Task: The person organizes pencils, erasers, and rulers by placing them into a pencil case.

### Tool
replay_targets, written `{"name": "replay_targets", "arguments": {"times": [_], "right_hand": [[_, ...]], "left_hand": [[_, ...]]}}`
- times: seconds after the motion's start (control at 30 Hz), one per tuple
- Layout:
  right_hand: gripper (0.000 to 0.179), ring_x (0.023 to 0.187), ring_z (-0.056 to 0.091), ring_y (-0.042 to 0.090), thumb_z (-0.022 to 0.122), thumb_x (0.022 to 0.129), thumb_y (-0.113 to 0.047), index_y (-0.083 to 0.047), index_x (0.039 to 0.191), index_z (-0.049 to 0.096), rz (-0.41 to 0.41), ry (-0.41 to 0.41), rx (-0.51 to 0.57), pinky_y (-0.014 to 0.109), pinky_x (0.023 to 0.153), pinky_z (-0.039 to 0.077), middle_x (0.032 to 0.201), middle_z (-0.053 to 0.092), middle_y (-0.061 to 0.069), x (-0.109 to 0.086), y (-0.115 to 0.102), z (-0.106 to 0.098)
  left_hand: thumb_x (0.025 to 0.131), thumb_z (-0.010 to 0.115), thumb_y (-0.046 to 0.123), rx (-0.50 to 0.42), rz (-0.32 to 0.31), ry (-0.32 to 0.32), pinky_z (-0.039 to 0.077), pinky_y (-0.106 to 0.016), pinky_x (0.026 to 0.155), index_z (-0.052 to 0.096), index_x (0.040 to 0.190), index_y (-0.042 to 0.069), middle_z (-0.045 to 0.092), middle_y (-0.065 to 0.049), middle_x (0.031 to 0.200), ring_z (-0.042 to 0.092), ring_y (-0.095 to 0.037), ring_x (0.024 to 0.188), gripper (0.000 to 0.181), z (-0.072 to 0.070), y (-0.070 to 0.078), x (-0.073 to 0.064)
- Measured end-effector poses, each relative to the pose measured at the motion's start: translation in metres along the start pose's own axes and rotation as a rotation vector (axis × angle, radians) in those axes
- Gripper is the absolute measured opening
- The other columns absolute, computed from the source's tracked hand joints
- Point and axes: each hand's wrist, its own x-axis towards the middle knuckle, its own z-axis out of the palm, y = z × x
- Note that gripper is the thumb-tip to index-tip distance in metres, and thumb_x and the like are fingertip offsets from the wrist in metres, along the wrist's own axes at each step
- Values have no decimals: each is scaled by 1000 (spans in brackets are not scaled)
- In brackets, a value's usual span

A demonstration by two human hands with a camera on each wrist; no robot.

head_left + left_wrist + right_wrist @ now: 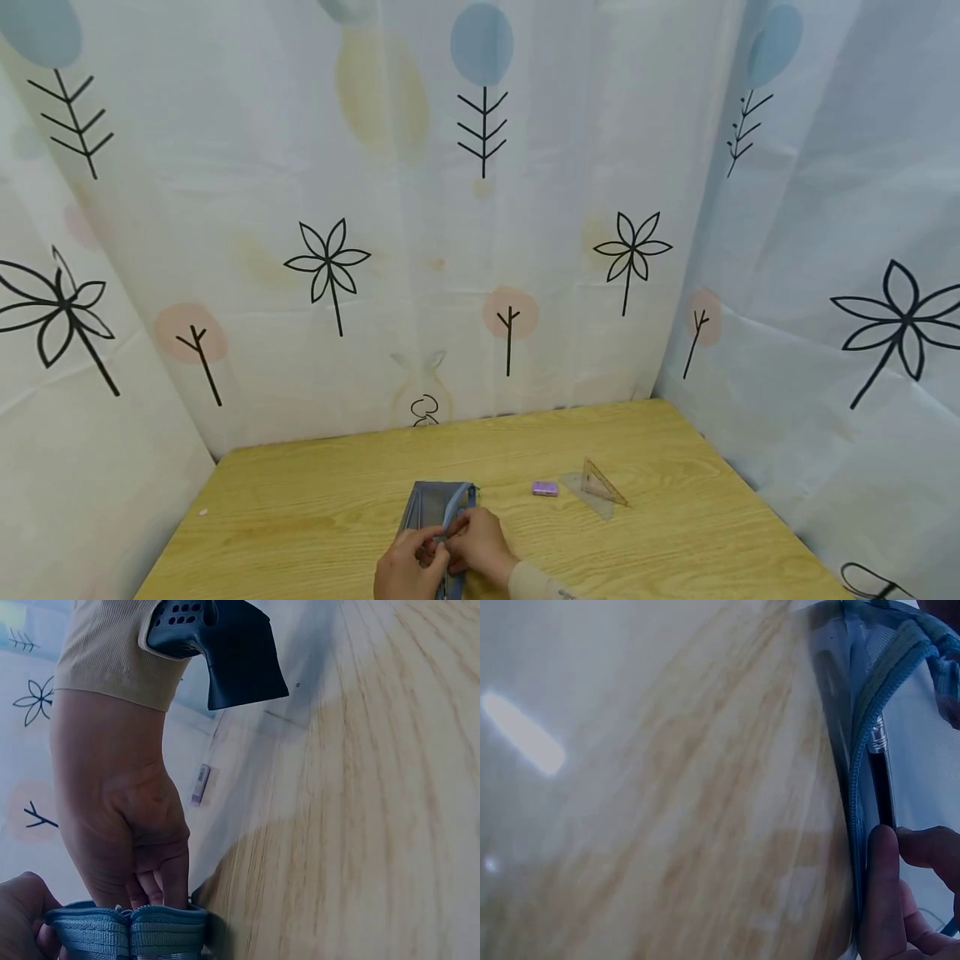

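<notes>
A grey mesh pencil case [431, 500] with blue zipper edging lies lengthwise on the table in the head view. Above its near part, both hands meet. My left hand [405, 571] pinches the zipper edge with thumb and forefinger. From the other side my right hand [480, 546] grips the zipper band, its fingertips close to the left ones. In the left wrist view the blue zipper band [94, 934] curves across the bottom, hiding the right fingertips. Inside the case, the right wrist view shows a slim black stick [883, 787] with a silver band, fingertips at its lower end.
Right of the case lie a purple eraser [545, 488], an orange see-through set square [604, 487] and a clear flat piece [598, 505] partly under it. A tiny pale bit [202, 512] sits by the left edge. Patterned curtains [420, 333] enclose the wooden table [300, 517].
</notes>
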Motion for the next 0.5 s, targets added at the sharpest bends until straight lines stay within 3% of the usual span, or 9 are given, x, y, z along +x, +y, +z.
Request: {"name": "replay_targets", "arguments": {"times": [0.17,0.3,0.5], "right_hand": [[13,47,63,13,63,69,8,2,80,64,-45,-2,-43,29,47,54,65,65,7,3,6,1],[13,50,57,7,63,68,8,0,77,64,-120,26,-154,23,46,50,64,62,4,2,8,2],[8,48,57,8,67,73,6,0,78,64,-133,10,-126,25,44,50,63,59,0,-4,4,6]], "left_hand": [[72,76,9,-11,15,-19,42,-20,52,78,88,18,54,13,70,50,4,56,19,1,-3,-1],[71,75,8,-15,20,-33,42,-20,52,78,88,19,54,13,70,50,4,56,20,2,-5,-2],[70,77,10,-5,26,-1,42,-20,52,78,87,19,53,14,69,49,4,56,19,4,-5,-1]]}}
